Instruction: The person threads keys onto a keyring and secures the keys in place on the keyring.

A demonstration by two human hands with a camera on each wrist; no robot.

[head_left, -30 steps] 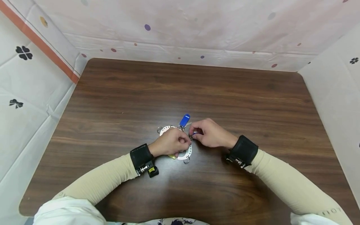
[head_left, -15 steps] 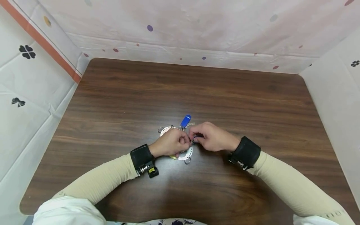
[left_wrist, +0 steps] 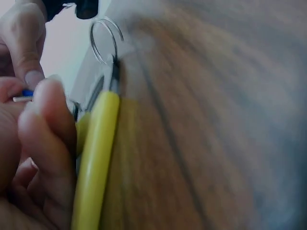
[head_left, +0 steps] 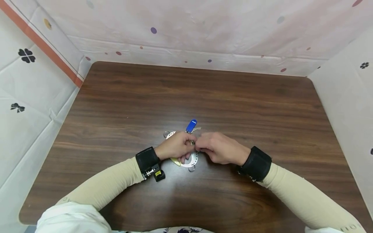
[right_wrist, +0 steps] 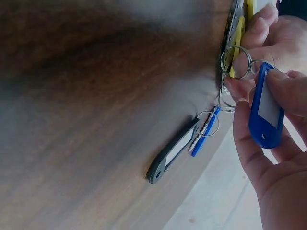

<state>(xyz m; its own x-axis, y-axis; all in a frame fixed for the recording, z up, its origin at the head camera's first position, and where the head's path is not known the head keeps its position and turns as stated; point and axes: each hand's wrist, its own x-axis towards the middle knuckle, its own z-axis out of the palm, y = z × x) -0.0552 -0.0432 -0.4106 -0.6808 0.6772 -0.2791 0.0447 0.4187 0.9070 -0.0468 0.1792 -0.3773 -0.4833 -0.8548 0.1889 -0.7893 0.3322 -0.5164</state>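
Observation:
Over a round white plate [head_left: 195,159] with holes along its rim, my left hand [head_left: 174,146] grips with curled fingers, mostly covering it. My right hand [head_left: 221,148] meets it at the plate's right side. In the right wrist view, the right thumb and fingers pinch a blue key tag [right_wrist: 255,103] with a pale label and a small ring. A yellow tag-like piece [left_wrist: 96,158] lies by the left fingers. Near it, a split ring [left_wrist: 116,47] sticks out from the plate's edge. The exact hold of the left fingertips is hidden.
Beyond the hands, another blue tag [head_left: 191,125] lies on the brown wooden table [head_left: 256,97], beside a silver key [head_left: 197,129]. The right wrist view also shows a dark tag [right_wrist: 172,151] with a ring. Patterned white sheets [head_left: 186,29] enclose the table's back and sides.
My right hand has moved slightly toward the front and rolled over, hiding the tag it pinches from the head view. The left thumb and index finger have parted a little.

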